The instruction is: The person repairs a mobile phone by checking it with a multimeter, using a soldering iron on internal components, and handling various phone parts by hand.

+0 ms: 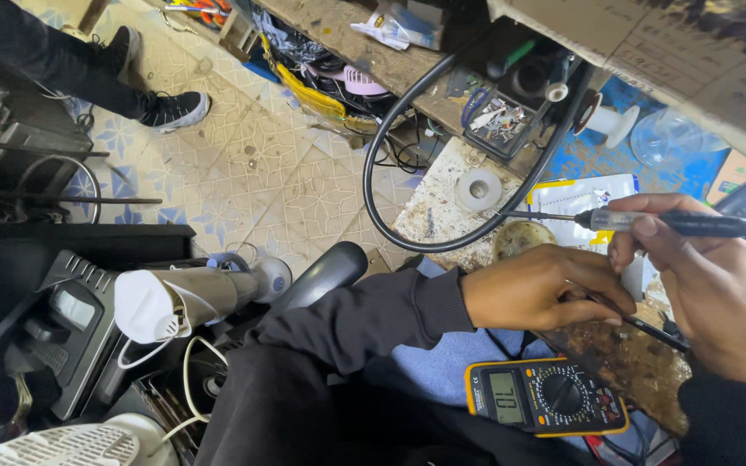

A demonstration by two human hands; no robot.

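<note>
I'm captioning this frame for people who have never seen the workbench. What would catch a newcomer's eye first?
Probably the right hand at the right edge, holding a pen-like soldering iron level above the bench. Next, the yellow-edged multimeter lying low in the middle, display lit, just below the left hand. A thick black cable loops boldly over the tiled floor behind.

A slim black-handled soldering iron [684, 223] with a clear collar lies horizontal, tip pointing left over the stained bench, and a thin dark probe [641, 324] slants beneath it.
</note>
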